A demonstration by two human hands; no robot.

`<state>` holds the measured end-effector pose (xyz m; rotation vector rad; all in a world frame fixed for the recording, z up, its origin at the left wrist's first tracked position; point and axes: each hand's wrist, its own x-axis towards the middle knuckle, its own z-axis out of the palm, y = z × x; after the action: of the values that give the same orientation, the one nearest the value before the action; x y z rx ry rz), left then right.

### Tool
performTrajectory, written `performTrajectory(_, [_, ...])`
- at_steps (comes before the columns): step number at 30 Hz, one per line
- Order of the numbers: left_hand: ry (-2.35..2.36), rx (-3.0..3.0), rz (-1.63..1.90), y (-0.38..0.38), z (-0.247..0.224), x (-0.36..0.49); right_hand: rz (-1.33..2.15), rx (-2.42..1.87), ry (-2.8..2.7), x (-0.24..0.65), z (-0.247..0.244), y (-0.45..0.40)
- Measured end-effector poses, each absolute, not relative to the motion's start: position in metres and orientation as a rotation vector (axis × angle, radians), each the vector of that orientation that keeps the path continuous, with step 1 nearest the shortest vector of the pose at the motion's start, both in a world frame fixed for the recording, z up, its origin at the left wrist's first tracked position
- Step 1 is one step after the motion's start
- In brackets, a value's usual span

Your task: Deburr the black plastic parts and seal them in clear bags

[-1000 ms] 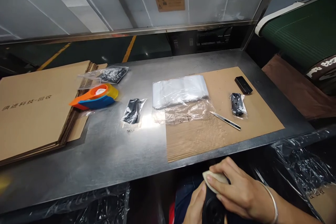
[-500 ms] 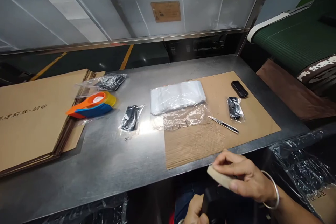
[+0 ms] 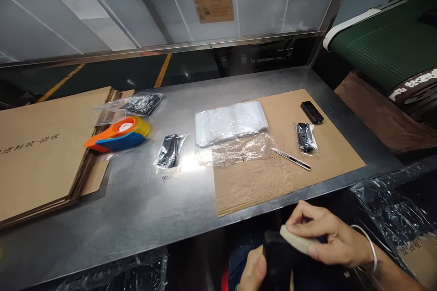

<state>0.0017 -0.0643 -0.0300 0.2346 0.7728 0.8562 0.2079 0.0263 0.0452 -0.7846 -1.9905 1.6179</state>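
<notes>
Below the table's front edge, my right hand pinches a flat beige pad, its edge against the top of a black object. My left hand grips that black object from its left side, at the bottom of the view. The black object's lower part is dark and cut off by the frame. On the cardboard sheet lie a stack of clear plastic bags, a slim cutter knife, a bagged black part and a bare black part.
An orange and blue tape dispenser sits beside stacked cardboard at the left. Two more bagged black items lie on the metal table. A green conveyor belt is at the right; black plastic-lined bins stand below.
My right hand and the pad have shifted right and slightly down, onto the black object's top. The black object has tilted up a little, and the whole view has shifted slightly.
</notes>
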Motion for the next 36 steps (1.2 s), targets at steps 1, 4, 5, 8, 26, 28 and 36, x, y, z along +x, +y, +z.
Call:
performTrajectory(1, [0.709,0.202,0.817,-0.06,-0.029,0.006,1.57,-0.852,-2.003,0.21,0.041,0.026])
performTrajectory(4, [0.534,0.102,0.718,-0.048,-0.028,0.015,1.421,-0.988,-2.026,0.211,0.03,0.027])
performTrajectory(5, [0.51,0.088,0.709,-0.044,-0.027,0.017,1.389,-0.998,-2.029,0.21,0.028,0.026])
performTrajectory(8, [0.543,0.043,0.708,-0.037,-0.022,0.017,1.302,-0.978,-2.072,0.206,0.026,0.021])
performTrajectory(26, [0.688,-0.466,0.977,-0.023,0.009,0.025,0.726,-0.599,-2.44,0.153,0.033,-0.007])
performTrajectory(28, [0.704,-0.454,0.976,-0.024,0.006,0.023,0.836,-0.597,-2.487,0.162,0.029,-0.008])
performTrajectory(36, [0.985,-0.136,1.147,-0.025,0.001,0.019,0.865,-0.586,-2.478,0.174,0.017,-0.012])
